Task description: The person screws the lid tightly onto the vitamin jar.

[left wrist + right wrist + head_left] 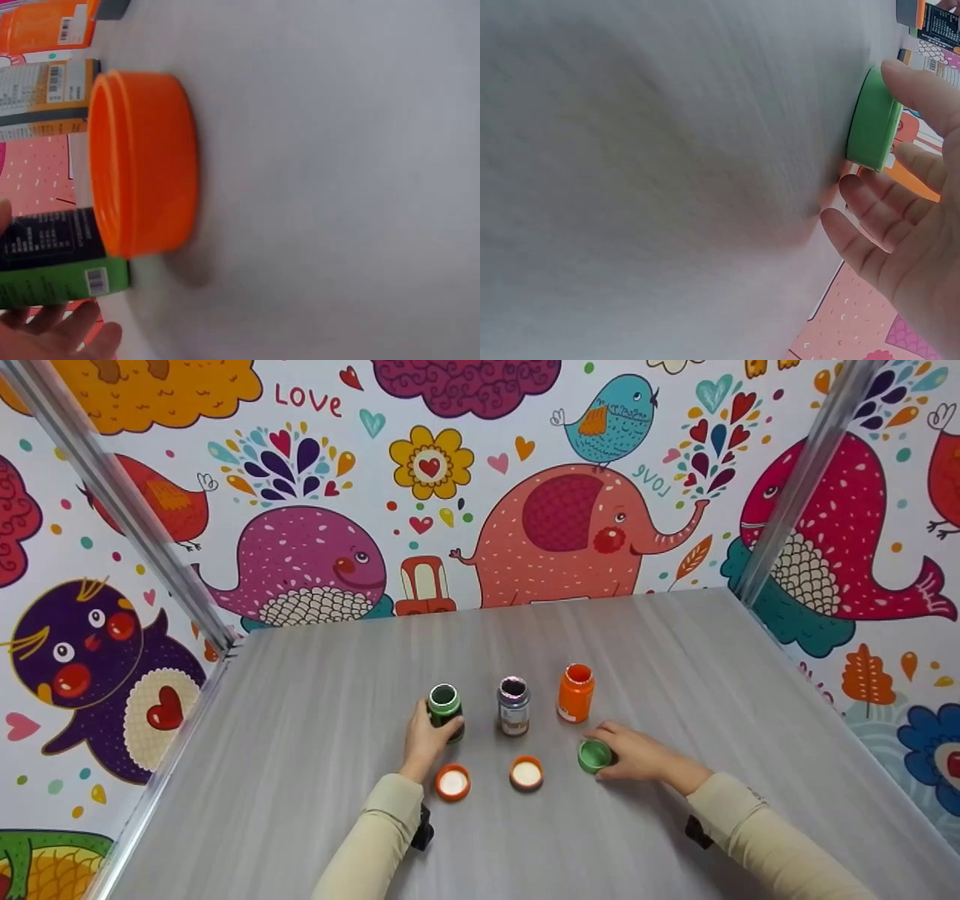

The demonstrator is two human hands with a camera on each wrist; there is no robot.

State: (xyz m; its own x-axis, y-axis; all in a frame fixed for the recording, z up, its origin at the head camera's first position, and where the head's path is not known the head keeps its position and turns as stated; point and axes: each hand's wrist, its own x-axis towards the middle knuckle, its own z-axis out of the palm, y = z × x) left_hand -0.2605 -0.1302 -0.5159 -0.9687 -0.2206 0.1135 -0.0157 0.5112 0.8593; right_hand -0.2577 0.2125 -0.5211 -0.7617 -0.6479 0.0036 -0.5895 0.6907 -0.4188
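Observation:
My left hand point(426, 742) grips a green jar point(445, 701) with a black label, thumb on its near side. The jar stands lidless and upright at the left of a row of three. Beside it are an open purple-rimmed jar point(514, 706) and an open orange jar point(576, 694). At the right, my right hand point(634, 754) holds a green lid point(873, 120) between thumb and index finger, hollow side up, low at the tabletop. The other fingers point(859, 247) of that hand are spread beside it.
Two orange lids lie hollow side up in front of the jars, a left one point(453, 783) and a middle one point(526, 774). The grey table point(300, 697) is bordered by printed walls point(450, 532) and metal posts point(806, 480).

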